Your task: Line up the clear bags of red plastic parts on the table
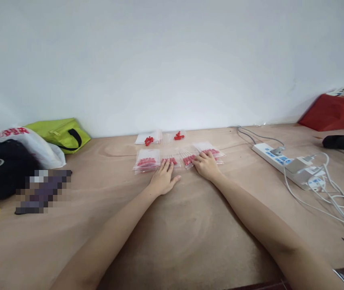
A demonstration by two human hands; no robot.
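Left hand (163, 180) flat, right hand (207, 164) bent, both at the red-filled bags

Through the head camera I see both hands reaching forward over the table (172, 245). My left lies palm down, its fingers stretched out and its thumb spread aside, holding nothing that I can see; its fingertips rest on a clear bag of red-ended sticks (172, 160). My right has its fingers bent over the bags on the right of the front row, beside a fanned packet (188, 158); I can't tell whether it pinches any of them.

At the left end of that row I have a stack of clear bags (147, 156) with red pieces inside. Behind, near the wall (172, 68), are two small clusters of red pieces, a left cluster (149, 140) and a right cluster (179, 136), each at a clear bag; I can't make out whether they lie in or on them.

Well to my right is a white power strip (268, 155) with plugs and tangled cables. Well to my left sits a lime-green bag (60, 133) beside a white plastic bag (43, 147).
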